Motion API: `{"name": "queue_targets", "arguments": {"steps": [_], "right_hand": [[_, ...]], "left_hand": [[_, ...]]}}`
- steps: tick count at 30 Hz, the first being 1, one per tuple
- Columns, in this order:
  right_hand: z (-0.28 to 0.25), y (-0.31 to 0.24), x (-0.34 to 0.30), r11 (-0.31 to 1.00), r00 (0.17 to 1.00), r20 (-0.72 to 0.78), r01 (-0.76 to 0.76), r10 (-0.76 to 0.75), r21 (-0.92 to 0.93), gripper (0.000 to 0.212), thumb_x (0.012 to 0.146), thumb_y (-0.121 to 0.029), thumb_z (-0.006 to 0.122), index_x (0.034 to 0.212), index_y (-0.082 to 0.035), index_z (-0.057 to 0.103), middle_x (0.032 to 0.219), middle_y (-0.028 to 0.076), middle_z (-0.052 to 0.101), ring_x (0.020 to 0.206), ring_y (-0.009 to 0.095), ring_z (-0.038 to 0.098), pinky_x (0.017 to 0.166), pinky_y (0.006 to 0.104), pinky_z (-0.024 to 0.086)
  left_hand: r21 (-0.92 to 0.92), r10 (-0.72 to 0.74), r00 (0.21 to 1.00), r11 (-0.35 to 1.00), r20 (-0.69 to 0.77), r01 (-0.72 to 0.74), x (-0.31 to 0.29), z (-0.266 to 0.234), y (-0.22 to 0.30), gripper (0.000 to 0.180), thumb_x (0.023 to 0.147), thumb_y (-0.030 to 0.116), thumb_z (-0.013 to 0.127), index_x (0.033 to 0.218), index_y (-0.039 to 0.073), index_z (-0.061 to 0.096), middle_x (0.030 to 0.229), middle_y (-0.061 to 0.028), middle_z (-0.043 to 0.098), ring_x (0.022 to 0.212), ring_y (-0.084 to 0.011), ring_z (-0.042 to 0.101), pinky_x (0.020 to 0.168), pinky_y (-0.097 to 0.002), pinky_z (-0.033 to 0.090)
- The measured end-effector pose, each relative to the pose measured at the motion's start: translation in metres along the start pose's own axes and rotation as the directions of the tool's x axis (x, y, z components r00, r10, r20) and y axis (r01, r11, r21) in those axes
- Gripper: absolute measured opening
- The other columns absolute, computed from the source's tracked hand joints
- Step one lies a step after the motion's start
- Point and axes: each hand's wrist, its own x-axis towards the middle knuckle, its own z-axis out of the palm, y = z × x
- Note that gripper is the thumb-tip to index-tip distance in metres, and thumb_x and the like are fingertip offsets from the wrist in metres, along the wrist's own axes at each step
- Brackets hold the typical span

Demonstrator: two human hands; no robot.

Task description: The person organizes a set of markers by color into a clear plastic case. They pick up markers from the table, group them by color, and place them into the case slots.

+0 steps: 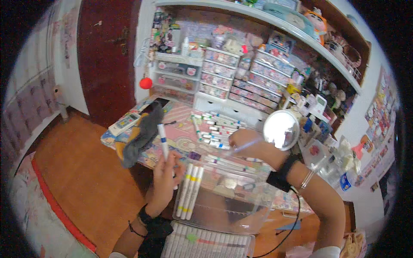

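Left hand (pixel 165 168): grip closed round slim, white, blue-banded marker (pixel 163 137), nearly upright. Right hand (pixel 249 142): blurred beside loose markers (pixel 214 129), grip cannot be told. Around patterned worktop (pixel 181 115): clear plastic case (pixel 251 217) near, soft grey cloth (pixel 144 137) left, round mirror (pixel 281 129) right

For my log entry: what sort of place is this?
Most likely a bedroom or a craft corner at home. A patterned desk holds stacks of small decorated drawers, a plush toy sits on the shelf above, and white markers lie within the person's reach.
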Motion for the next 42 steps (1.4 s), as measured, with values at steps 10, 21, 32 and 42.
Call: {"name": "queue_targets", "arguments": {"steps": [10, 21, 32, 42], "right_hand": [[-0.063, -0.079, -0.021, 0.218, 0.983, -0.048, 0.086, -0.175, 0.972, 0.018, 0.09, -0.013, 0.068, 0.099, 0.003, 0.068, 0.078, 0.004, 0.068, 0.064, 0.008, 0.063, 0.055, 0.0231, 0.049], [-0.055, -0.087, -0.012, 0.578, 0.986, 0.035, 0.068, -0.166, 0.813, 0.023, 0.085, -0.018, 0.072, 0.095, 0.002, 0.071, 0.072, 0.003, 0.066, 0.065, 0.008, 0.059, 0.059, 0.0262, 0.049], [-0.035, 0.107, 0.018, 0.88, 0.817, 0.562, -0.354, 0.127, 0.316, 0.055, 0.071, -0.034, 0.081, 0.119, -0.012, 0.065, 0.085, 0.007, 0.069, 0.072, 0.021, 0.064, 0.063, 0.0372, 0.053], [0.032, 0.099, 0.045, 0.994, 0.869, 0.491, -0.099, 0.061, 0.051, 0.037, 0.073, -0.034, 0.077, 0.097, -0.007, 0.069, 0.091, 0.01, 0.07, 0.086, 0.03, 0.065, 0.074, 0.0416, 0.05]], "left_hand": [[0.092, 0.248, 0.941, 0.957, 0.231, -0.275, -0.021, 0.012, 0.019, 0.034, 0.105, 0.022, 0.039, 0.123, -0.004, 0.052, 0.104, -0.0113, 0.068, 0.09, -0.013, 0.065, 0.077, -0.0274, 0.051], [0.103, 0.076, 0.948, 0.988, 0.31, -0.113, -0.026, 0.011, 0.033, 0.032, 0.103, 0.02, 0.046, 0.128, 0.002, 0.053, 0.093, -0.0041, 0.065, 0.062, -0.0024, 0.048, 0.053, -0.0184, 0.038], [0.623, 0.29, 0.947, 0.718, 0.138, -0.31, -0.021, -0.043, -0.002, 0.023, 0.096, 0.016, 0.059, 0.111, -0.001, 0.059, 0.083, -0.0121, 0.066, 0.072, -0.0143, 0.061, 0.063, -0.0302, 0.048], [0.595, 0.269, 0.962, 0.765, 0.055, -0.248, -0.039, -0.044, -0.041, 0.029, 0.087, 0.01, 0.067, 0.112, -0.001, 0.057, 0.082, -0.0107, 0.067, 0.069, -0.0159, 0.065, 0.062, -0.0294, 0.05]]}}
